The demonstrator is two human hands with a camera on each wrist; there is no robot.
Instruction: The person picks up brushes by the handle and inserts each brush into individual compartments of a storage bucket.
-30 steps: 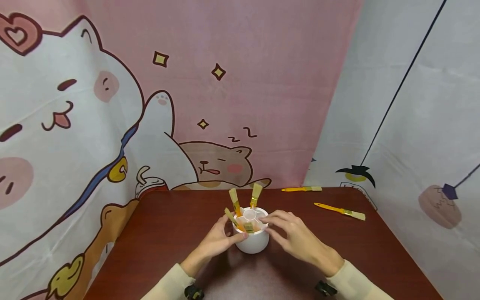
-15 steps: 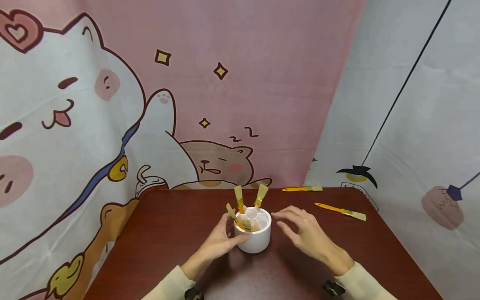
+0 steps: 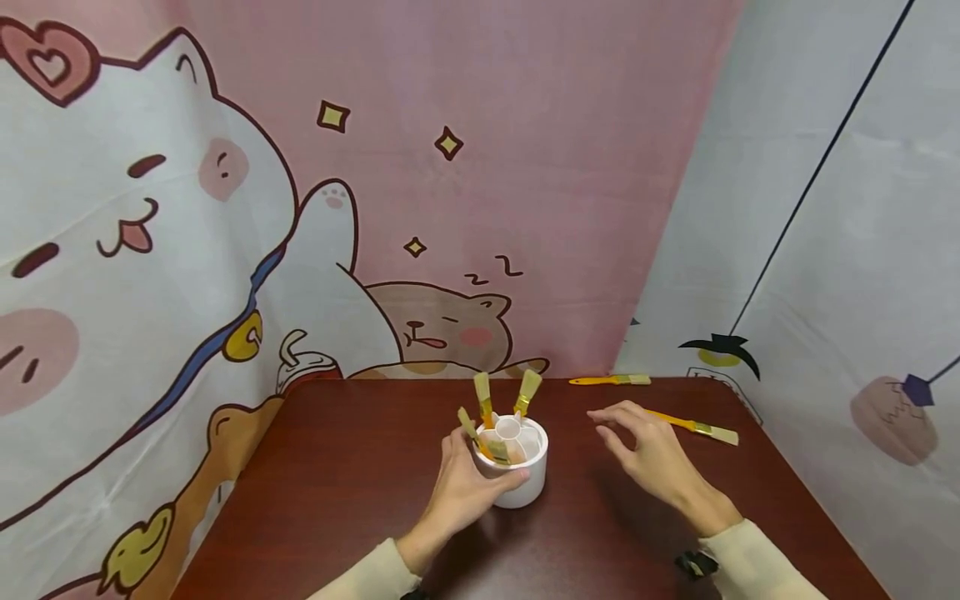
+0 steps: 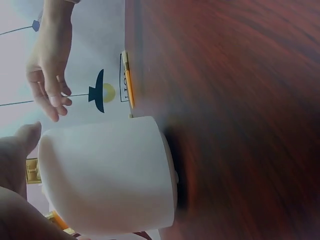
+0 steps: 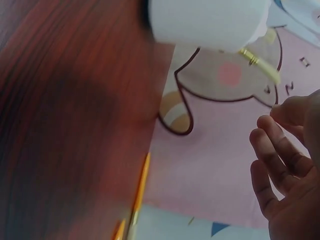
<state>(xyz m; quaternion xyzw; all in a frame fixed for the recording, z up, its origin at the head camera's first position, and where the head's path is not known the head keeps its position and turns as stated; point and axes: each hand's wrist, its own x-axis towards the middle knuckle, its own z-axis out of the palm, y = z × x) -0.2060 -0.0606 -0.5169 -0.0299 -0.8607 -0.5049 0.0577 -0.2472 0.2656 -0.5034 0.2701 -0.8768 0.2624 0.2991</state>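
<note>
My left hand [image 3: 461,492] grips a white round brush pot [image 3: 531,483], thumb across its near side and fingers round its left. Inside, the pot has white dividers and a round centre opening. Several yellow-handled paintbrushes stand in it, pale bristles up; two lean at the back, one brush [image 3: 467,422] tilts left. Over the table to the right, my right hand [image 3: 660,458] hovers with loosely bent fingers and holds nothing. Its fingers overlap the handle of a loose paintbrush [image 3: 712,433] in the head view. In the left wrist view the pot's wall [image 4: 110,175] hides most of the brushes.
Another paintbrush [image 3: 611,380] lies along the far edge of the dark red-brown table [image 3: 337,467]. Behind the table hangs a pink and white cartoon cloth [image 3: 555,208], with a white side cloth [image 3: 825,292] on the right.
My right hand has left the pot's rim and moved right, toward the loose paintbrush. My left hand stays on the pot. The brushes at the back of the pot have shifted slightly right.
</note>
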